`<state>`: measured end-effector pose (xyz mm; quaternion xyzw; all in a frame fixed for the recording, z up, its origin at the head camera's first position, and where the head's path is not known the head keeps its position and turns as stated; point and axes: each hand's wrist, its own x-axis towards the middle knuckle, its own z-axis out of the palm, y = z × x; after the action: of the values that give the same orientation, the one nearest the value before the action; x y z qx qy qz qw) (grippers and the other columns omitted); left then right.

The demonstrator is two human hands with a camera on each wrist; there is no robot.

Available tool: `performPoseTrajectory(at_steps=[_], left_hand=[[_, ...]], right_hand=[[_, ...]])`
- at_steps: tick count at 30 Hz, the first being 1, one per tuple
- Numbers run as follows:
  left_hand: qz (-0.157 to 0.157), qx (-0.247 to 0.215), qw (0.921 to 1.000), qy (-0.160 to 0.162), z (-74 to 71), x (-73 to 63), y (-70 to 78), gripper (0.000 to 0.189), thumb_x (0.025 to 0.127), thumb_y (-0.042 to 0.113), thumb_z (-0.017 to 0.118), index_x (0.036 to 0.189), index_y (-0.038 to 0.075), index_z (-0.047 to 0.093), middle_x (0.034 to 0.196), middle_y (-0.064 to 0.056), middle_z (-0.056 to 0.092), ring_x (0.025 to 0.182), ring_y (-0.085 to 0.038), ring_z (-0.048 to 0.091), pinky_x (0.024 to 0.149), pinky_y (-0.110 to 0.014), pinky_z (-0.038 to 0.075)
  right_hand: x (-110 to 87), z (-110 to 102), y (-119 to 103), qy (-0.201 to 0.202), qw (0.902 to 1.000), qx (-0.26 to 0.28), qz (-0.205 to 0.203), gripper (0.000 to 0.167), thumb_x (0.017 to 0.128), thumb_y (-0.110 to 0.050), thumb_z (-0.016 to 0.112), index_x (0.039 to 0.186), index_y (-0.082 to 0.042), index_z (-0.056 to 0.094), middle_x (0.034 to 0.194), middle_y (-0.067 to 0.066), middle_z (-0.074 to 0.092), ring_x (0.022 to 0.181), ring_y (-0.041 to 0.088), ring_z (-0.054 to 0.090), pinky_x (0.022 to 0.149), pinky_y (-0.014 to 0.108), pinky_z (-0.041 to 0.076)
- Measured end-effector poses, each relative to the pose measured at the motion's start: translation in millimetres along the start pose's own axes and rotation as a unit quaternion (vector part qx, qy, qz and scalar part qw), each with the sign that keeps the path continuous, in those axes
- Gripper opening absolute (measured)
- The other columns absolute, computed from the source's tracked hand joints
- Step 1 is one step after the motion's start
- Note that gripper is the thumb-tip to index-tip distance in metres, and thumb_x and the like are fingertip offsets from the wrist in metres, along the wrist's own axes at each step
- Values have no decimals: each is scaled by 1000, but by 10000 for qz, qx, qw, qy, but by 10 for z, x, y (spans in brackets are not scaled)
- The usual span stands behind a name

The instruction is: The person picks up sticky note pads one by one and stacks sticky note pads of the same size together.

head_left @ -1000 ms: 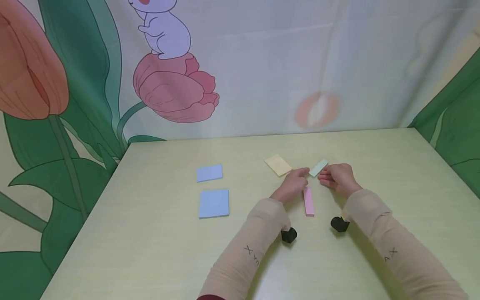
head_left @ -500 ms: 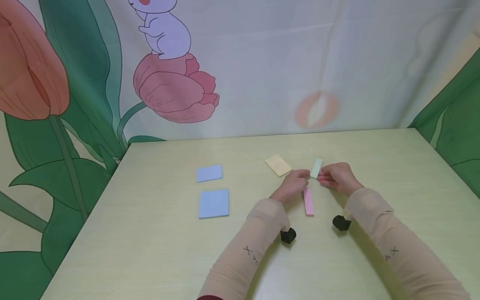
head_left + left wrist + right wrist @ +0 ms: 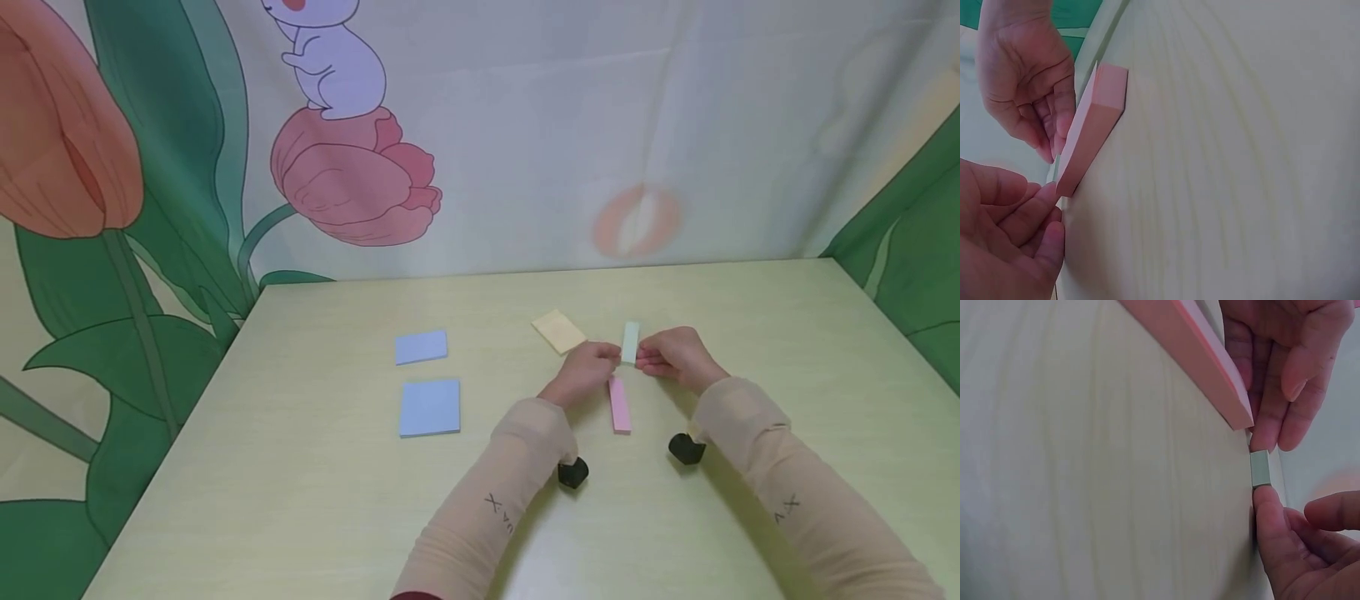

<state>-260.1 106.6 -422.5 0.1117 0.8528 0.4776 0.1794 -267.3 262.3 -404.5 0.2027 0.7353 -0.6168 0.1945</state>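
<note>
A narrow pale green sticky-note pad [image 3: 630, 342] lies on the table between my two hands in the head view. My left hand [image 3: 588, 371] is at its left side and my right hand [image 3: 678, 357] at its right. In the right wrist view, fingertips of both hands meet opposite sides of the green pad [image 3: 1260, 468], with neither hand curled round it. A pink strip-shaped sticky-note pad [image 3: 619, 406] lies just nearer, its far end close to my left fingers. The left wrist view shows this pink pad [image 3: 1091, 125] large, hiding the green one.
A yellow pad [image 3: 558, 331] lies angled just beyond my left hand. Farther left are a smaller blue pad [image 3: 422, 347] and a larger square blue pad [image 3: 430, 408]. A printed cloth [image 3: 510, 167] hangs behind the table [image 3: 285, 500].
The green pad has turned from a slant to nearly in line with the pink strip, its near end between the fingertips. Both hands have barely moved. The other pads stay put.
</note>
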Motion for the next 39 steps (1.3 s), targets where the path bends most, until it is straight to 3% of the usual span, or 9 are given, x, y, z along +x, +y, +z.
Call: performPoseTrajectory(at_steps=[10,15,19,23,27,32,39], left_hand=[[-52,370,9991,198,18,20,-24,29,88,16,50,113,7,60,114,-4,61,108,-14,52,93,-28,40],[72,361,9987,361,34,40,-41,30,87,14,49,115,8,58,114,-3,61,103,-13,54,88,-25,42],[46,-47,9992,405,44,43,-56,39,86,7,44,125,10,51,124,-4,54,107,-12,51,85,-24,42],[-138,-856,9959,271,43,64,-76,46,86,4,41,131,8,41,131,-7,48,116,-14,47,92,-26,40],[-244,-1488,9885,122,35,86,-86,48,85,0,40,133,6,39,131,-10,47,120,-19,45,94,-29,40],[-142,-1655,9861,9,37,95,-79,47,85,-1,39,132,3,39,131,-12,46,121,-20,44,98,-30,36],[28,-1789,9838,-57,51,93,-62,50,81,-5,38,131,-2,38,130,-14,47,120,-21,45,99,-29,35]], right_hand=[[43,48,51,21,9972,-675,-336,35,88,-10,47,117,9,48,68,0,61,57,6,58,61,20,51],[55,78,69,52,9941,-974,-469,35,88,-11,46,117,10,49,72,3,59,56,6,56,58,20,50],[70,105,63,218,9900,-1274,-566,34,86,-9,44,114,8,50,71,3,55,56,8,51,54,20,47],[74,128,23,589,9824,-1598,-766,34,83,-9,41,112,5,53,68,2,53,56,10,48,53,21,43],[74,156,-30,823,9839,-1347,-843,36,86,-11,40,115,6,51,80,7,56,62,9,52,60,22,48],[83,189,-57,841,9901,-921,-650,37,89,-13,41,120,6,47,96,13,55,65,8,56,67,22,51],[122,207,-44,853,9911,-833,-592,37,86,-10,41,118,6,49,91,12,57,59,6,56,62,22,51]])
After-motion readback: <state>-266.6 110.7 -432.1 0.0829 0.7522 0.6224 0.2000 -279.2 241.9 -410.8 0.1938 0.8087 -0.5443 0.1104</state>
